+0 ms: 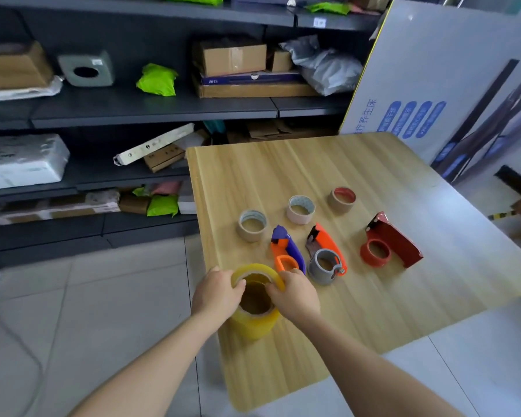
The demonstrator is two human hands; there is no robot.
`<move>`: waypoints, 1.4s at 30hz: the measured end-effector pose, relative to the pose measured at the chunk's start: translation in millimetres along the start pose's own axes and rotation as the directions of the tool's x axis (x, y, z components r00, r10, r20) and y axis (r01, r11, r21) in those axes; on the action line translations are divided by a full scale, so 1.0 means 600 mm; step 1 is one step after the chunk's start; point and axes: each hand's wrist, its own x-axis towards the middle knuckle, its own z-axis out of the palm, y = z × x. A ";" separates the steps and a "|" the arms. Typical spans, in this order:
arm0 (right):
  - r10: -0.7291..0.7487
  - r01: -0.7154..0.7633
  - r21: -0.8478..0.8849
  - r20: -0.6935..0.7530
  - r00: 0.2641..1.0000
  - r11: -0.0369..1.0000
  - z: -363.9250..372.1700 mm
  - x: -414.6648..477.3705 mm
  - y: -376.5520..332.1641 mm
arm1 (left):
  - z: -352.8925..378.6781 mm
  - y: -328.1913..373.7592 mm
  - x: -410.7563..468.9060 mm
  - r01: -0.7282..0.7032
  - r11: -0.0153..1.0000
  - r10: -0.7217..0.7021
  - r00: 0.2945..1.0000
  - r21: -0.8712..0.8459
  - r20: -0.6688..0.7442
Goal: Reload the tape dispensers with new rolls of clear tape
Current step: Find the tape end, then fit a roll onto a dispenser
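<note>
A stack of yellowish clear tape rolls [253,322] stands near the table's left edge. My left hand [215,294] and my right hand [295,294] both grip the top roll [257,270] at its rim, fingers hooked inside the core. Behind them lie three dispensers: a purple and orange one [286,251], an orange one with a grey hub [327,252], and a red one [388,243]. Three empty cardboard cores stand further back: left [252,225], middle [300,209], right [342,200].
The wooden table [373,302] has its left edge beside my left hand, with tiled floor [103,296] below. Dark shelves [133,106] with boxes and parcels fill the left and back. A large white printed board [448,79] leans at the back right.
</note>
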 end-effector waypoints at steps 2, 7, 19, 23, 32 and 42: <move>0.000 0.003 0.062 -0.045 0.999 0.998 -0.013 0.005 -0.003 | -0.012 0.003 0.011 -0.017 1.000 0.017 1.000 -0.013 -0.006; -0.029 -0.032 0.574 0.097 0.995 0.818 -0.067 0.008 -0.026 | -0.059 0.030 0.034 0.034 0.976 -0.034 0.999 -0.215 0.004; 0.065 -0.450 0.825 0.457 0.887 0.342 -0.206 0.075 -0.030 | -0.078 0.171 0.034 -0.039 0.611 0.064 0.998 -0.791 0.000; -0.010 -0.356 0.770 0.425 0.905 0.529 -0.252 0.083 0.001 | -0.074 0.232 0.036 -0.057 0.684 -0.037 0.993 -0.727 -0.112; -0.467 0.202 0.749 0.158 0.870 0.630 -0.312 0.083 0.047 | -0.090 0.286 0.048 0.044 0.530 -0.161 0.986 -0.847 -0.050; -0.410 0.062 0.839 0.199 0.890 0.541 -0.310 0.105 -0.006 | -0.115 0.299 0.062 -0.130 0.767 -0.207 0.877 -0.628 -0.434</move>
